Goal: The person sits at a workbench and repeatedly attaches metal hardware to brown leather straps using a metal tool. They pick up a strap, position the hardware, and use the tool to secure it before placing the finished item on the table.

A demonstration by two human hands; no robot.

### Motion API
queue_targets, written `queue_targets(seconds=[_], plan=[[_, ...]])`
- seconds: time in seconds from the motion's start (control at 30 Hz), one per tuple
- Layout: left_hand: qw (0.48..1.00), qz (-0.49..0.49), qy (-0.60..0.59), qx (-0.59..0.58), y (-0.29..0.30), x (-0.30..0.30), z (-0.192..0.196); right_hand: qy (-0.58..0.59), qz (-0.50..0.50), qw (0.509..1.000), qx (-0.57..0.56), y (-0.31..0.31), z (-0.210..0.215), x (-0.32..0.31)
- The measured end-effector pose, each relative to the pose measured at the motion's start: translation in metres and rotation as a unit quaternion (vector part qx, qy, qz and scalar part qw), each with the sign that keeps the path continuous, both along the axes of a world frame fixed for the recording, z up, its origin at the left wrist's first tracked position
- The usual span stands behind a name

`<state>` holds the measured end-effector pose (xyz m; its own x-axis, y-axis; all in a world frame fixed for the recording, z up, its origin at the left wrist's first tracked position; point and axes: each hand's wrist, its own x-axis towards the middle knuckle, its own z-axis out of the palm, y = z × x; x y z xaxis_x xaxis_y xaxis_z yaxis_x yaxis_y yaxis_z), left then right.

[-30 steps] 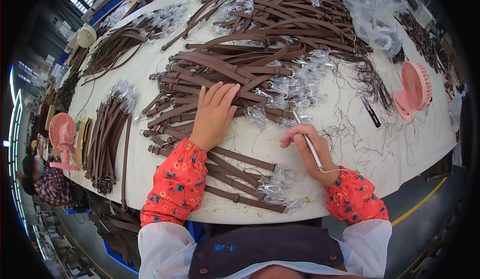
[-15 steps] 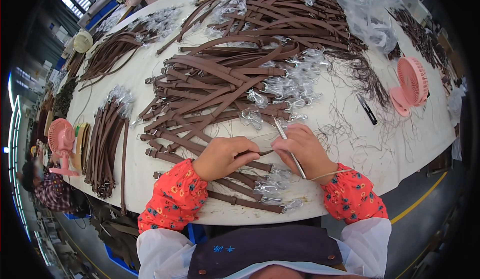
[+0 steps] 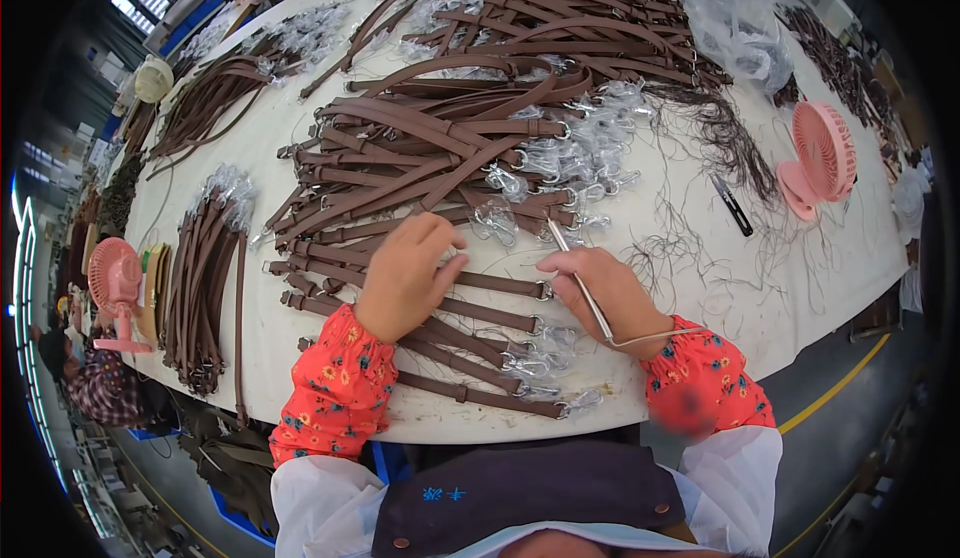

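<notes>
Brown straps [image 3: 400, 173] with metal clasps, many wrapped in clear plastic [image 3: 590, 158], lie in a heap before me. My left hand [image 3: 405, 273] is over the near left part of the heap, thumb apart from the bent fingers; no strap shows lifted in it. My right hand [image 3: 615, 298] grips a slim silver pen-like tool [image 3: 592, 303] with a cord running back along the wrist. Its tip points up and away, close to the plastic-wrapped clasps. Below my hands, several straps [image 3: 470, 358] lie side by side, the nearest close to the table's front edge.
Another strap pile [image 3: 590, 18] lies at the back under clear plastic bags [image 3: 730, 28]. Left stands a strap bundle [image 3: 200, 298] beside a pink fan [image 3: 117, 288]. On the right are another pink fan [image 3: 822, 163], a black cutter [image 3: 733, 206] and loose dark threads [image 3: 715, 143].
My left hand has let go of the strap it held and moved up and left over the heap. My right hand still holds the tool, nearly in place.
</notes>
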<state>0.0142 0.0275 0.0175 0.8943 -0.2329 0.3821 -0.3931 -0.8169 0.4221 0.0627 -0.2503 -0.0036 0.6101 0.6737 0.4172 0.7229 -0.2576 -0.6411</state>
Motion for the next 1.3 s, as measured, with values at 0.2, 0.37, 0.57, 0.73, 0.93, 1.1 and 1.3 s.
queue_targets(seconds=[0.2,0.37,0.57,0.73,0.93,1.1,1.3], plan=[[0.987,-0.086,0.097,-0.093,-0.054,-0.005,-0.018,0.175,-0.019,0.978,0.112,-0.003,0.009,0.000],[0.977,-0.066,0.155,-0.133,-0.053,-0.002,-0.019,0.296,-0.027,0.939,0.174,0.000,0.003,-0.004],[0.974,-0.095,0.139,-0.150,-0.048,-0.004,-0.032,0.380,-0.019,0.897,0.223,0.000,0.003,-0.006],[0.987,-0.078,0.097,-0.101,-0.057,-0.010,-0.030,0.422,-0.016,0.869,0.258,-0.002,0.011,-0.006],[0.987,-0.037,0.089,-0.131,-0.056,-0.010,-0.035,0.442,0.015,0.867,0.230,-0.004,0.003,-0.003],[0.980,-0.062,0.103,-0.157,-0.046,-0.003,-0.033,0.463,0.040,0.868,0.176,-0.002,0.007,-0.007],[0.961,-0.067,0.179,-0.199,-0.033,-0.001,-0.034,0.461,0.055,0.876,0.133,0.000,0.005,-0.010]])
